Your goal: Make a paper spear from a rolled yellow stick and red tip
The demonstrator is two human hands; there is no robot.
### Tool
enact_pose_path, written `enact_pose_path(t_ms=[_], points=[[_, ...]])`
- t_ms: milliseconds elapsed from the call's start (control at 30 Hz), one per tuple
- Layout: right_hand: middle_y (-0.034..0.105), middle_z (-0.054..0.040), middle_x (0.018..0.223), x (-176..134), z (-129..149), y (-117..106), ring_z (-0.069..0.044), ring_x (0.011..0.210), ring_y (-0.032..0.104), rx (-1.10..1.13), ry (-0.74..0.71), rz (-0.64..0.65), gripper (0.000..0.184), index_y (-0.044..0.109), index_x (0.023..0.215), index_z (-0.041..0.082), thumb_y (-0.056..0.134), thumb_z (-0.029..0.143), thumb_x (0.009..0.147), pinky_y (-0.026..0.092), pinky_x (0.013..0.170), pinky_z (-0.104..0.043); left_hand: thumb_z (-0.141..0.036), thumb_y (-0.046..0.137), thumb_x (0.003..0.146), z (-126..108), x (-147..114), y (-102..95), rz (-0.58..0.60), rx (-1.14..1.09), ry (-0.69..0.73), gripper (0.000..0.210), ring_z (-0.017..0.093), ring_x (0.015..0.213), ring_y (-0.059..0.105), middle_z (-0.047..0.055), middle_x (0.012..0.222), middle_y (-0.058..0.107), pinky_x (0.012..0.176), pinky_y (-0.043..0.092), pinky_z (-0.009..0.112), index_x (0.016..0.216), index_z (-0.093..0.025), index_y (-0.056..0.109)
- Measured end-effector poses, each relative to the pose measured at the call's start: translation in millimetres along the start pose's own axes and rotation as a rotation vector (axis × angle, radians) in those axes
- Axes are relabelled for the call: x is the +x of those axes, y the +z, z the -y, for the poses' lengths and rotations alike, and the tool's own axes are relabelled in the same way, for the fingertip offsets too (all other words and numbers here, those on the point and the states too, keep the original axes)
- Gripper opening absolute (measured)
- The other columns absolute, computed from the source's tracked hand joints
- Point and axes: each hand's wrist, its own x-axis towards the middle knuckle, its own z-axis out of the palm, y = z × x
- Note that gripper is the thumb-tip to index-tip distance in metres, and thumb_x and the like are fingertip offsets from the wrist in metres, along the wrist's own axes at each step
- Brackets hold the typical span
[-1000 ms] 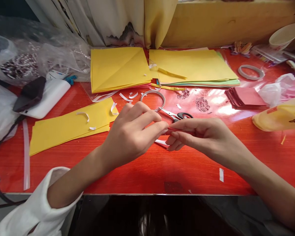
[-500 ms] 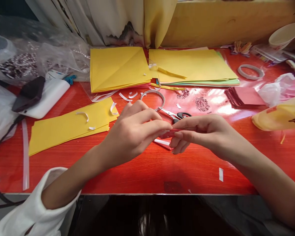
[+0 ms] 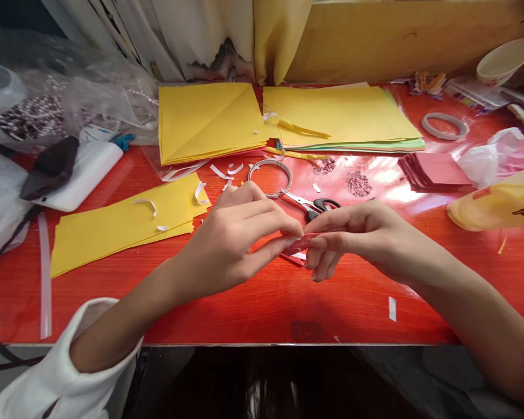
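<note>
Left hand (image 3: 240,235) and right hand (image 3: 369,235) are pinching a red strip (image 3: 296,246), fingers nearly closed; white scraps (image 3: 392,309) are lying around, the strip seemingly unfinished.

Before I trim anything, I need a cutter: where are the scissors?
In the head view, the scissors lie slightly right of centre on the red table, just beyond the right hand, blade tips at a grey ring.

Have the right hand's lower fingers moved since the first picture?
Yes: the lower fingers of the right hand are slightly closer to the table's near edge, and slightly further right.
</note>
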Motion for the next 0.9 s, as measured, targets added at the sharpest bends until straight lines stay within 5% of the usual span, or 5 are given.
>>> enact_pose_path(t_ms=[500,900], points=[[0.069,-0.0033,0.072,0.0,-0.5,4.3,-0.016,0.062,0.067,-0.105,-0.037,-0.064,0.016,0.067,0.090,0.015,0.055,0.022,0.081,0.056,0.059,-0.026,-0.018,0.051,0.077,-6.8,-0.4,-4.7,0.049,-0.085,-0.126,0.012,0.014,0.080,0.051,0.000,0.082,0.064,0.081,0.041,0.031,0.087,-0.020,0.059],[0.069,-0.0034,0.071,1.6,-2.2,5.2,-0.017,0.066,0.067,-0.174,-0.053,-0.102,0.017,0.066,0.090,0.015,0.054,0.021,0.081,0.056,0.061,-0.028,-0.015,0.047,0.078,-5.9,-1.3,-0.6,0.069,-0.058,-0.093,0.015,0.014,0.081,0.049,0.000,0.086,0.064,0.082,0.039,0.033,0.078,-0.019,0.061]])
